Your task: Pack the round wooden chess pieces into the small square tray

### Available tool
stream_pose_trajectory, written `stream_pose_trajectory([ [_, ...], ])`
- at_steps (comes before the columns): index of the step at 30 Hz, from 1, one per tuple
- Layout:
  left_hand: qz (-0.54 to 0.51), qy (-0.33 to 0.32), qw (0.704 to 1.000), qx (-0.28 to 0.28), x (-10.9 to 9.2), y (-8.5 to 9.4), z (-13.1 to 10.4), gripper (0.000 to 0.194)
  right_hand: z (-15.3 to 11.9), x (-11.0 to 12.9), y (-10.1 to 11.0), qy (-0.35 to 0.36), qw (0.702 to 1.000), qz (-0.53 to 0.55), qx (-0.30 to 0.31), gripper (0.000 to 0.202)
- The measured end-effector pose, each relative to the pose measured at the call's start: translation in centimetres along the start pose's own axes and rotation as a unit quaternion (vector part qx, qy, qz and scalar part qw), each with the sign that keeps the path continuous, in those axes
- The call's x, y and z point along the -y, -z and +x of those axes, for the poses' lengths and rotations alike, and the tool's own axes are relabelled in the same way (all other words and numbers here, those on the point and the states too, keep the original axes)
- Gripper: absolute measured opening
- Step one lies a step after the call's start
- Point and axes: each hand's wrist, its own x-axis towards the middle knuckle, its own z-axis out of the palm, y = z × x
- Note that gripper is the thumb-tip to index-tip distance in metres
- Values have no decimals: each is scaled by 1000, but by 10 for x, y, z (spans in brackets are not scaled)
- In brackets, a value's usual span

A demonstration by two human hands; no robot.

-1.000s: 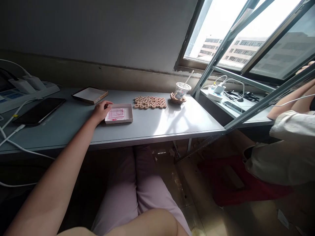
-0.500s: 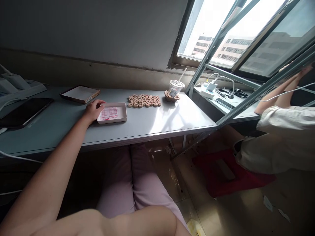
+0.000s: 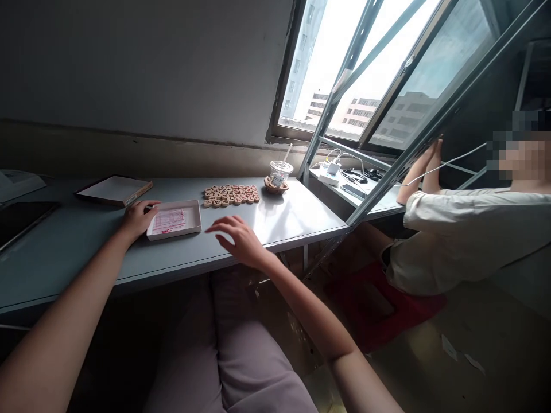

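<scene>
My left hand (image 3: 138, 220) grips the left edge of a shallow white cardboard box (image 3: 189, 229), its fingers closed over the wall. Inside the box lies a thin sheet with red print (image 3: 169, 220). Just right of the box, above the desk's front part, my right hand (image 3: 239, 238) is open and holds nothing, its fingers reaching toward the box. Behind them, round wooden Chinese chess pieces (image 3: 231, 195) lie side by side in rows. The box lid (image 3: 114, 188), white inside with a brown side, lies behind my left hand.
A lidded plastic cup with a straw (image 3: 280, 173) stands in a brown holder (image 3: 275, 188) at the desk's right. A black tablet or phone (image 3: 26, 221) lies far left. A slanted metal frame (image 3: 390, 178) borders the right side, where another person in a light shirt (image 3: 456, 223) sits.
My right hand has come into view and reached forward to the box's right side. My left hand stays at the box's left edge. The view has turned right, showing more of the other person.
</scene>
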Motion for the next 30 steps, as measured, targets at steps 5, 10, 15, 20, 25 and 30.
stream_pose_trajectory([
  [5, -50, 66, 996, 31, -6, 6, -4, 36, 65, -59, -17, -68, 988, -137, 25, 52],
  [10, -42, 62, 997, 23, -6, 5, -3, 34, 82, -87, -66, -91, 982, -150, 62, 46],
  [15, -37, 37, 999, 16, -4, 2, -3, 33, 72, -86, -78, -74, 985, -154, -12, 32],
  [20, -53, 21, 998, 5, -1, 0, -2, 34, 76, -83, -72, -23, 983, -177, -35, 21],
  [25, -100, -2, 995, -14, 6, -6, 0, 31, 83, -79, -71, -4, 987, -154, -34, 14],
  [30, -153, -16, 987, -52, 12, -14, 2, 30, 85, -84, -70, -39, 994, -92, -51, 14],
])
